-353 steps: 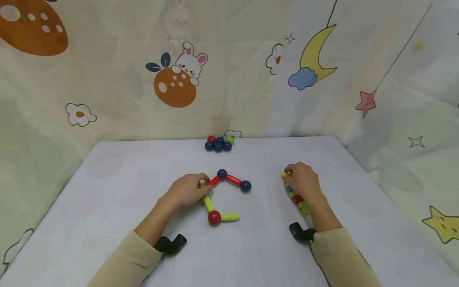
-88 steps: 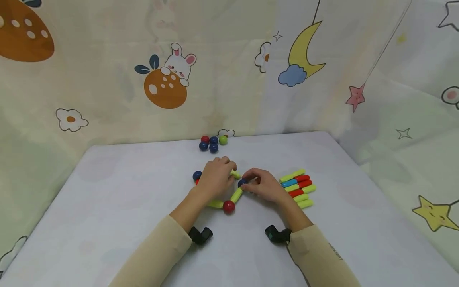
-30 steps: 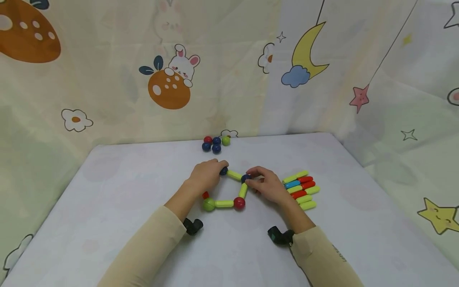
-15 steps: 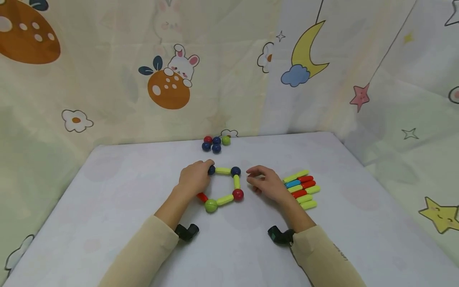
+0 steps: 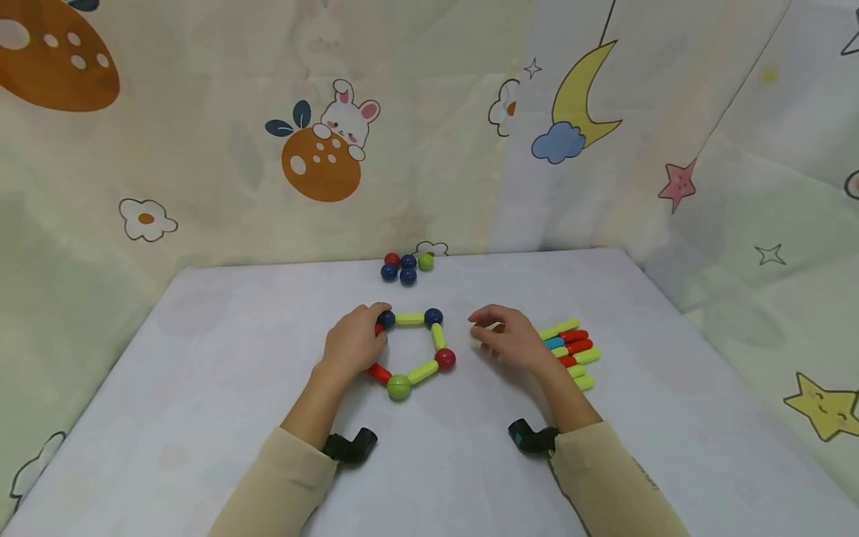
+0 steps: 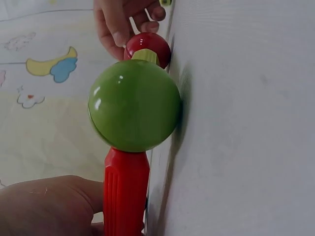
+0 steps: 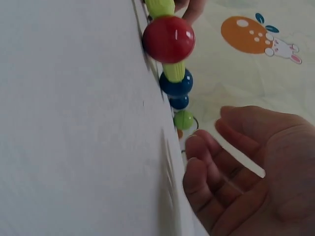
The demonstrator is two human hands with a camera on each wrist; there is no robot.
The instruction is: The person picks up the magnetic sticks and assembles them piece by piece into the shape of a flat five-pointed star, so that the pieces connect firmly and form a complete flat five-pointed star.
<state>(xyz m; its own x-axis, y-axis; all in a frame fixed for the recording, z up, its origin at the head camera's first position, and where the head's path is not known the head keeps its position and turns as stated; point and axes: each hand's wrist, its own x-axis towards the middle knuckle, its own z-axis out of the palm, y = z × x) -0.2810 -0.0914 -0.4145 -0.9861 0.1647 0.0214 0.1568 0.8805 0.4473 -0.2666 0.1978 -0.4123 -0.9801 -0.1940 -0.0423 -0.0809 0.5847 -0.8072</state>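
A closed ring of toy building rods and balls lies on the white table point(image 5: 201, 447). Its near corner is a green ball point(image 5: 399, 387), joined to a red rod point(image 6: 126, 191). A red ball point(image 5: 445, 359) and a blue ball point(image 5: 433, 318) form the right side, with yellow-green rods point(image 5: 423, 371) between. My left hand point(image 5: 352, 343) grips the ring's left side by another blue ball point(image 5: 386, 320), covering part of that side. To the ring's right, my right hand point(image 5: 506, 335) hovers with loosely bent fingers point(image 7: 197, 177), holding nothing.
Several loose balls point(image 5: 408, 277) in blue, red and green sit at the table's back edge. Beyond my right hand lies a row of loose rods point(image 5: 579, 347), yellow-green, red and blue, partly hidden by that hand. A patterned cloth point(image 5: 429, 171) hangs behind the table.
The open chain of 11.8 seconds ago is now a closed ring. My right hand has let go of the blue ball; my left hand has drawn the ring leftward. Fewer balls sit at the back.
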